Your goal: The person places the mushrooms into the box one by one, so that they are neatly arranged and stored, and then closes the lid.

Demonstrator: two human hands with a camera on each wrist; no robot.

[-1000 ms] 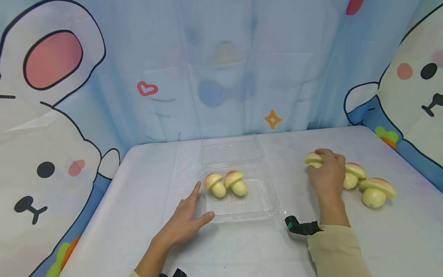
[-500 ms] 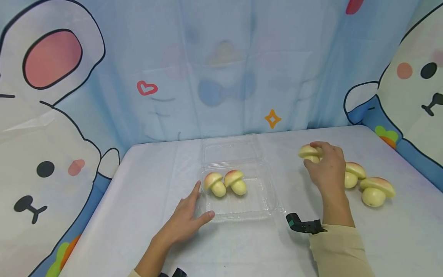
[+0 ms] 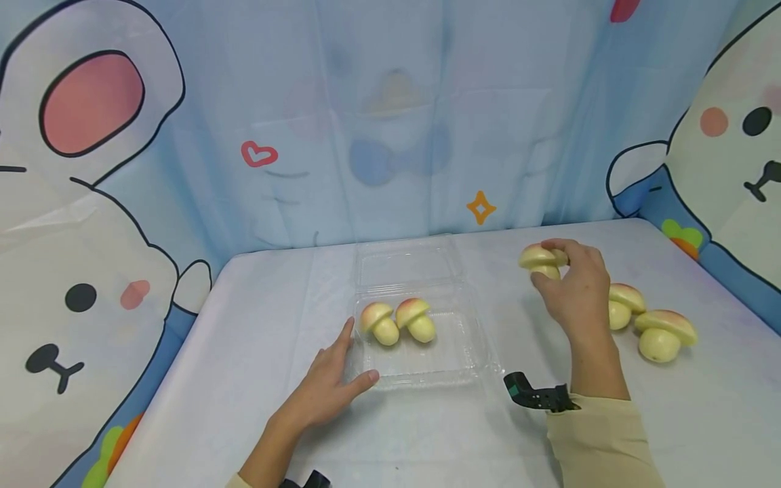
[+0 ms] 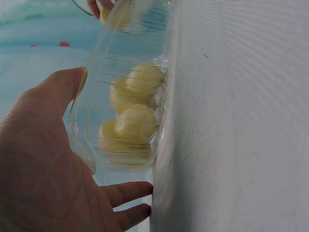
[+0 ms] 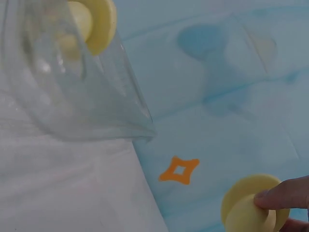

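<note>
A clear plastic clamshell box (image 3: 470, 359) lies open mid-table with two toy mushrooms (image 3: 398, 322) inside; the left wrist view shows the same mushrooms (image 4: 133, 113) through the box wall. My left hand (image 3: 332, 383) rests flat on the table, fingers straight against the box's near-left corner. My right hand (image 3: 570, 288) pinches a third mushroom (image 3: 539, 259) by cap and stem, lifted above the table to the right of the box; the right wrist view shows this mushroom (image 5: 251, 205) under a fingertip.
Two more mushrooms (image 3: 655, 332) lie on the white table (image 3: 256, 318) at the right, just beyond my right hand. The box's clear lid (image 3: 405, 261) lies open toward the back. A cartoon-print blue curtain (image 3: 390, 115) closes in the back and sides.
My right hand has lifted the mushroom off the table and carried it up and slightly left. My left hand and the box have stayed put.
</note>
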